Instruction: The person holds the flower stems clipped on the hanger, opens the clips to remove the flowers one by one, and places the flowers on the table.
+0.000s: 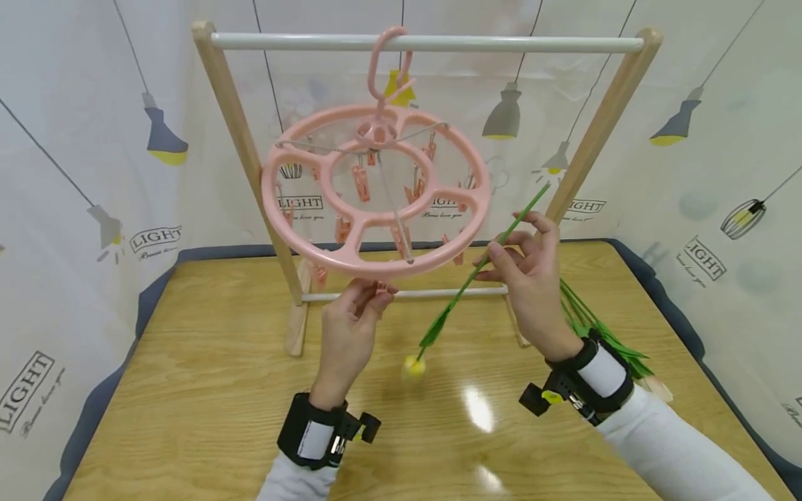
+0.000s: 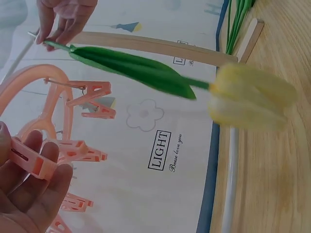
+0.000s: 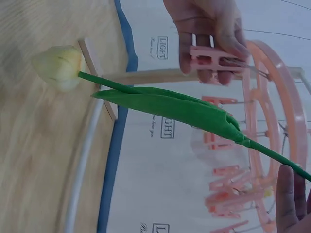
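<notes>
A round pink clip hanger (image 1: 370, 267) hangs by its hook from a rack's top bar. Under its near rim my left hand (image 1: 347, 334) pinches a pink clothespin (image 2: 34, 158) between thumb and fingers. To the right of the hanger, my right hand (image 1: 532, 285) holds an artificial tulip (image 1: 436, 327) by its green stem. The stem slants down to the left, and the pale yellow bloom (image 2: 252, 97) points downward over the table. In the head view, the bloom is below and to the right of the left hand.
The rack has wooden posts (image 1: 234, 132), a white top bar (image 1: 301, 42) and a low white crossbar (image 1: 432, 293). More green-stemmed tulips (image 1: 598, 334) lie on the wooden table (image 1: 207, 390) beyond my right wrist. Several other clothespins (image 1: 360, 182) dangle from the hanger. A lamp-printed curtain (image 1: 81, 139) stands behind.
</notes>
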Demonstrator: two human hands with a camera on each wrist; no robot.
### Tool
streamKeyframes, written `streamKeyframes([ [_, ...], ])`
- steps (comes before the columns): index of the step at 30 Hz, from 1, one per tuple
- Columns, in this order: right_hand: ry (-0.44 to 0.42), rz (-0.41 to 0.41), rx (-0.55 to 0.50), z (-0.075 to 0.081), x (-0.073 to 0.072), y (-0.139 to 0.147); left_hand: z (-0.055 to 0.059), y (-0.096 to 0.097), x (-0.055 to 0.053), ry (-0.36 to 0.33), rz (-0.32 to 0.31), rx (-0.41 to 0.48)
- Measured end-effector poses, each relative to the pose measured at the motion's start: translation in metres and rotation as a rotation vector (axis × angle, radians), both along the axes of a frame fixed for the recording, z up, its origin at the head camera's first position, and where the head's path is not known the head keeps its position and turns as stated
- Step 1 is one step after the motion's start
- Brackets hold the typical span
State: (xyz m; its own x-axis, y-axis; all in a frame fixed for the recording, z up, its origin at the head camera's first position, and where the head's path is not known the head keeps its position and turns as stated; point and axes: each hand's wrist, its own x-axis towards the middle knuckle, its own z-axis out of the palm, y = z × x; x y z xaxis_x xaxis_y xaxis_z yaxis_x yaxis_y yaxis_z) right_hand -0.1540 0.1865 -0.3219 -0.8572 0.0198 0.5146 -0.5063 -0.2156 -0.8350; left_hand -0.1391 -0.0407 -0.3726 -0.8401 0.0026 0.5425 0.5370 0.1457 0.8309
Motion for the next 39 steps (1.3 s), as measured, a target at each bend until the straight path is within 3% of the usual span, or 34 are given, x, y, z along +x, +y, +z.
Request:
streamKeyframes([
  [7,0.065,-0.016,-0.018,0.018,-0.006,0.019,0.002,-0.002,0.000,-0.020,-0.020,-0.066],
  [14,0.098,-0.111,-0.003,0.029,-0.009,0.033,0.002,-0.002,0.001,-0.056,-0.042,-0.095],
  [22,0.151,-0.173,-0.045,0.045,-0.016,0.056,0.001,-0.001,0.000,-0.043,-0.029,-0.110],
  [26,0.167,-0.240,-0.026,0.052,-0.023,0.071,0.000,-0.002,0.000,-0.049,-0.027,-0.110],
  [39,0.104,-0.522,0.145,0.066,-0.044,0.132,-0.001,-0.002,-0.001,-0.036,-0.034,-0.120],
])
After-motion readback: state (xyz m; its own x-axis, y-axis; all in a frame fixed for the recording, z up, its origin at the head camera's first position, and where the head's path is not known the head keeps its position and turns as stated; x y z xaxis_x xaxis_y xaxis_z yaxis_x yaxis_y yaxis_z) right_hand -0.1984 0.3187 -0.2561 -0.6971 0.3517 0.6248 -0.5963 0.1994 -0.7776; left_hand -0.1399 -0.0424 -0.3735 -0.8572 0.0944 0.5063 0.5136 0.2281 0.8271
